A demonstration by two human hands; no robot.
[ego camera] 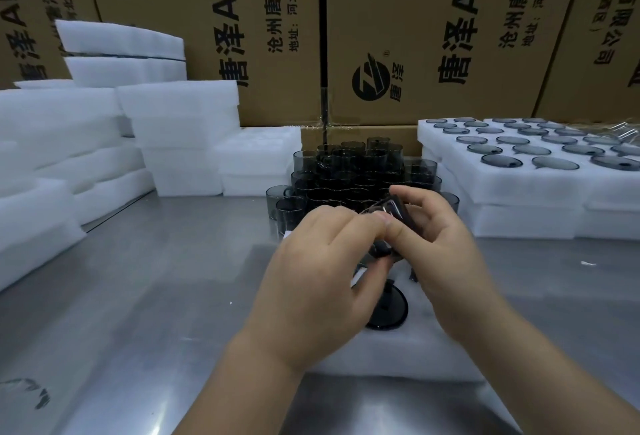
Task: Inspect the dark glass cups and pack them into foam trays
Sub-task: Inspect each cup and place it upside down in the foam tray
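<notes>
Both hands hold one dark glass cup tilted above a white foam tray at the table's near middle. My left hand grips it from the left, fingers curled over it. My right hand pinches it from the right, thumb meeting the left fingers. Most of the cup is hidden by the fingers. In the tray below sits another dark cup, its round rim showing. Behind the hands stands a stacked pile of dark glass cups.
Filled foam trays with dark cups lie stacked at the right. Stacks of white foam trays fill the left side and back. Cardboard boxes wall off the rear. The metal table shows bare at the left front.
</notes>
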